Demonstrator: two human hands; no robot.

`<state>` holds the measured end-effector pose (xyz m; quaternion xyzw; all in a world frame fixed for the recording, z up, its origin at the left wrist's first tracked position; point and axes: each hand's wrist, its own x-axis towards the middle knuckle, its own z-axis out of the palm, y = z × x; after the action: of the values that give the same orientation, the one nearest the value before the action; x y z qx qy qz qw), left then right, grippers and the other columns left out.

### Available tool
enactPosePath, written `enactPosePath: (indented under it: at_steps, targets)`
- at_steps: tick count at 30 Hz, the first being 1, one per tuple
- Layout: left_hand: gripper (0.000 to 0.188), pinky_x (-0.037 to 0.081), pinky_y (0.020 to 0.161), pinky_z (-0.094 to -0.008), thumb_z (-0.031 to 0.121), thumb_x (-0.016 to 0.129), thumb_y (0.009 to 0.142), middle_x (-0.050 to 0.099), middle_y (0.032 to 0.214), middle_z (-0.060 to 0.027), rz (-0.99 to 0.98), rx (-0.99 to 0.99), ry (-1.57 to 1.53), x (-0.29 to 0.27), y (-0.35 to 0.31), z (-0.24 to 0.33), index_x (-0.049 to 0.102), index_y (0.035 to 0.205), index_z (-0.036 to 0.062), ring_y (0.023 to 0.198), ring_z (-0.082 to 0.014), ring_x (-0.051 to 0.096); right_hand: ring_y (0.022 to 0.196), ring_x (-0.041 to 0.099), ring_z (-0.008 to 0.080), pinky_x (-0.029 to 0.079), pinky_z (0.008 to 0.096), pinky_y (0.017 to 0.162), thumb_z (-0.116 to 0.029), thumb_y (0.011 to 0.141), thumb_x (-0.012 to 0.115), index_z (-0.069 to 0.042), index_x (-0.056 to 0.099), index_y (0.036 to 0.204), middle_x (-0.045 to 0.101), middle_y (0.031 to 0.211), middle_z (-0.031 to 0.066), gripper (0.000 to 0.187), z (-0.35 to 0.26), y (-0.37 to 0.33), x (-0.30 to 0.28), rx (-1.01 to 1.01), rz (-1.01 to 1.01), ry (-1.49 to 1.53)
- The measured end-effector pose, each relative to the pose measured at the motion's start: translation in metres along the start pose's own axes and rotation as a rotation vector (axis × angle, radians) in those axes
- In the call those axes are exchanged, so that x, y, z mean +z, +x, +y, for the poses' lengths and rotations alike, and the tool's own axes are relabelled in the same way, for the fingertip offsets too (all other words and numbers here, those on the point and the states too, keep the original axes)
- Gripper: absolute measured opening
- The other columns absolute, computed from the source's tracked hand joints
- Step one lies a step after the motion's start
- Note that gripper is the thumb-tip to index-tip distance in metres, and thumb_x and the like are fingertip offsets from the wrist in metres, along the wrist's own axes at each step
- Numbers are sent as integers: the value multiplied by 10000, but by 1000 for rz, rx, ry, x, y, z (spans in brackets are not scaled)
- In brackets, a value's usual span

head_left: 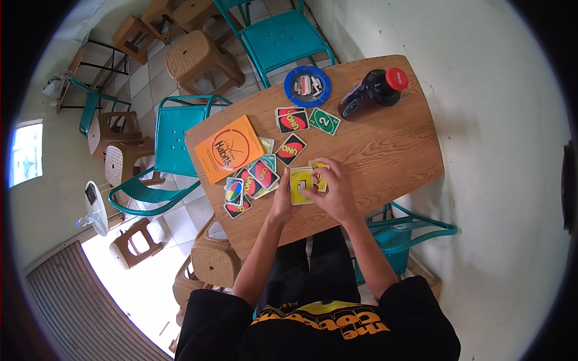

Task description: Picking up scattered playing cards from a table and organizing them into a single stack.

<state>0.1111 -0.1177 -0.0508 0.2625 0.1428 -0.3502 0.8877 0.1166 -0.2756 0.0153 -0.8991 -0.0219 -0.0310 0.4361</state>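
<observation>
My left hand [284, 200] is closed on the left edge of a yellow playing card [300, 176], which lies face up over the near part of the table. My right hand [339, 194] reaches across the card's right side, its thumb on the card's face. More yellow cards [322, 184] show under the right fingers, partly hidden by them. Just beyond my hands lies a face-down card [291, 149] with a black and red back. To the left is a loose spread of cards [263, 173], some face up and some face down.
An orange book [229, 148] lies on the wooden table [385, 156] at the left. Farther back are a green card [324, 121], face-down cards [292, 120], a blue ashtray [290, 96] with cigarette butts, and a dark bottle [368, 95] with a red cap. Teal chairs [174, 138] surround the table.
</observation>
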Motion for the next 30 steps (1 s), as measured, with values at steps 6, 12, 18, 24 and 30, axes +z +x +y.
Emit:
enactPosePath:
  at_steps: [6,12,18,24,30]
  targets:
    - [613,529,816,-382,544,217,961,588,1089,-121,114,-40,-27,19,-7,-2,450,1250,56,984,-255,621,1308,340,264,251,429,1079,-87,540,780,-88,570,946,394,1388,58,457,-1,-8,-8,-269,-364,-125]
    - [589,530,806,-380,540,262,960,578,1097,-112,170,-68,65,11,-6,-8,449,1246,59,993,-243,612,1272,385,279,313,422,1050,-30,540,752,-82,565,956,413,1354,68,459,2,-12,-8,-236,-386,-78]
    - [512,533,770,-371,501,297,970,579,1030,-96,219,-92,97,10,-7,-13,481,1163,63,921,-220,619,1194,449,295,411,390,977,-32,544,760,-85,554,968,433,1314,62,475,10,-23,-2,-157,-362,-46]
    - [485,527,761,-348,500,304,970,585,985,-82,249,-122,124,-7,-8,-27,493,1146,90,906,-197,614,1180,450,307,388,399,993,-43,546,752,-71,563,989,433,1299,105,483,21,-34,7,-177,-377,9]
    - [723,480,888,-378,581,229,947,604,1097,-161,240,-124,214,-24,-13,-31,487,1206,-44,1019,-247,596,1186,448,322,394,403,985,-128,586,765,-68,543,992,435,1293,125,466,33,-26,-1,-131,-349,-71]
